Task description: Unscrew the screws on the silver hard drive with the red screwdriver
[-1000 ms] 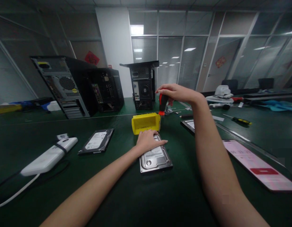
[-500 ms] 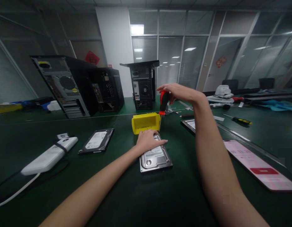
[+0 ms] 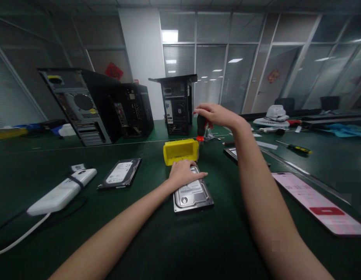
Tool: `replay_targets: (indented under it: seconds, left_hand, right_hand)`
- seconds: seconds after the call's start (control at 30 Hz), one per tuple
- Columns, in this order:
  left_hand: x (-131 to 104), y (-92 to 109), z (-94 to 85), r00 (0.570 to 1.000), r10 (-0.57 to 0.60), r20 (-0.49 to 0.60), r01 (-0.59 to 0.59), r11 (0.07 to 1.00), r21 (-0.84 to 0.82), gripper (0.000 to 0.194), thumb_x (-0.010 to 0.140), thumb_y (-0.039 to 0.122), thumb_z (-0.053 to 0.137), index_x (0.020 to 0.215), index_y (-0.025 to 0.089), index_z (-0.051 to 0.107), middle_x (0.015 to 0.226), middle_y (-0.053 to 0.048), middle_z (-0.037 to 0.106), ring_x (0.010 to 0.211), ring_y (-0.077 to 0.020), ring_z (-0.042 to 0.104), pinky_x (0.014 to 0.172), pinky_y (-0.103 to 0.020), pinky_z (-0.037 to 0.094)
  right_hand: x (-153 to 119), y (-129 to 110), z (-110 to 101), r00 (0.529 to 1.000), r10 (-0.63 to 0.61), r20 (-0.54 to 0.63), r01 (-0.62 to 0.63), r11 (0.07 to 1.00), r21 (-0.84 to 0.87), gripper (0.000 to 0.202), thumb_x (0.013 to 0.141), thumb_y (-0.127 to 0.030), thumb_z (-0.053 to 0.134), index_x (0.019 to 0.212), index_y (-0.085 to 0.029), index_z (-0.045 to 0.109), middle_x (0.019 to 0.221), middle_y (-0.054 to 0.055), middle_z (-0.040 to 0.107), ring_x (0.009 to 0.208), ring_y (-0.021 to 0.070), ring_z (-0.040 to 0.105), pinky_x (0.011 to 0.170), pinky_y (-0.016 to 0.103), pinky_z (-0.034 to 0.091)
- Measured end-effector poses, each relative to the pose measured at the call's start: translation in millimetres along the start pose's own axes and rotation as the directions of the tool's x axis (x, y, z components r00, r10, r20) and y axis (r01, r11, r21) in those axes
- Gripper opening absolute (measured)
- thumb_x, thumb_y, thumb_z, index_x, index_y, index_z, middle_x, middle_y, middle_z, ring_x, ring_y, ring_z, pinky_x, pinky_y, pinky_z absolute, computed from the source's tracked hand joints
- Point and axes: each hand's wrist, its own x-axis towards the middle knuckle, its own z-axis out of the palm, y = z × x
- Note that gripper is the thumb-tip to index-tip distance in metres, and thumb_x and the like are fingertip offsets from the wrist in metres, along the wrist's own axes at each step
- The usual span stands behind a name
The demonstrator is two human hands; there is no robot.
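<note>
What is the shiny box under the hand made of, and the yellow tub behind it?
The hard drive under the left hand looks like bare metal: silvery, with bright glints and a paper label. The yellow bin looks like moulded plastic: one even colour, dull sheen, thick rounded walls.

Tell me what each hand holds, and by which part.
Right hand grips a screwdriver by its red-black handle; left hand presses flat on the hard drive, holding nothing.
</note>
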Motion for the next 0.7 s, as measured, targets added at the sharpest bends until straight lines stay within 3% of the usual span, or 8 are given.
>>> replay_targets:
  seconds: [0.1, 0.23, 0.3, 0.53, 0.7]
  left_hand:
    - [0, -1, 1.1, 1.000, 0.000, -0.005, 0.000, 1.000, 0.001, 0.072, 0.070, 0.079, 0.047, 0.105, 0.020, 0.068, 0.105, -0.009, 0.070, 0.097, -0.0303, 0.062, 0.085, -0.044, 0.044]
    - [0, -1, 0.7, 1.000, -0.003, 0.003, 0.003, 1.000, -0.004, 0.072, 0.070, 0.079, 0.047, 0.105, 0.020, 0.068, 0.106, -0.009, 0.069, 0.099, -0.0311, 0.062, 0.086, -0.044, 0.044]
    - [0, 0, -0.2, 1.000, -0.010, 0.011, 0.010, 1.000, -0.009, 0.072, 0.070, 0.079, 0.047, 0.105, 0.020, 0.068, 0.107, -0.009, 0.069, 0.099, -0.0312, 0.062, 0.087, -0.044, 0.044]
    - [-1, 1, -1.2, 1.000, -0.015, 0.013, 0.015, 1.000, -0.013, 0.070, 0.071, 0.078, 0.049, 0.105, 0.020, 0.068, 0.107, -0.009, 0.069, 0.099, -0.0311, 0.062, 0.087, -0.043, 0.044]
    - [-1, 0, -1.1, 1.000, -0.013, 0.018, 0.013, 1.000, -0.009, 0.071, 0.071, 0.078, 0.048, 0.106, 0.020, 0.068, 0.107, -0.009, 0.069, 0.099, -0.0309, 0.062, 0.087, -0.044, 0.044]
  right_hand:
    - [-1, -2, -1, 0.999, 0.030, -0.020, -0.031, 0.997, -0.065, 0.033, 0.093, -0.039, 0.040, 0.090, -0.014, 0.061, 0.069, 0.004, 0.057, 0.047, 0.0088, 0.050, 0.048, 0.023, 0.042]
    - [-6, -6, -5, 0.996, 0.078, -0.034, -0.081, 0.992, -0.095, 0.043, 0.092, -0.049, 0.039, 0.090, -0.014, 0.064, 0.069, 0.006, 0.061, 0.046, 0.0099, 0.050, 0.051, 0.025, 0.042]
    - [-8, -8, -7, 0.994, 0.109, -0.032, -0.112, 0.988, -0.102, 0.048, 0.093, -0.050, 0.035, 0.095, -0.013, 0.065, 0.072, 0.007, 0.063, 0.046, 0.0103, 0.051, 0.054, 0.027, 0.044]
    - [-5, -6, -12, 0.990, 0.141, 0.015, -0.140, 0.988, -0.059, 0.043, 0.091, -0.022, 0.031, 0.120, -0.006, 0.059, 0.099, 0.014, 0.065, 0.053, 0.0119, 0.054, 0.053, 0.026, 0.046]
    - [-8, -11, -13, 0.989, 0.131, 0.069, -0.132, 0.991, 0.008, 0.043, 0.092, -0.028, 0.036, 0.127, -0.010, 0.054, 0.096, 0.012, 0.062, 0.057, 0.0127, 0.053, 0.051, 0.026, 0.047]
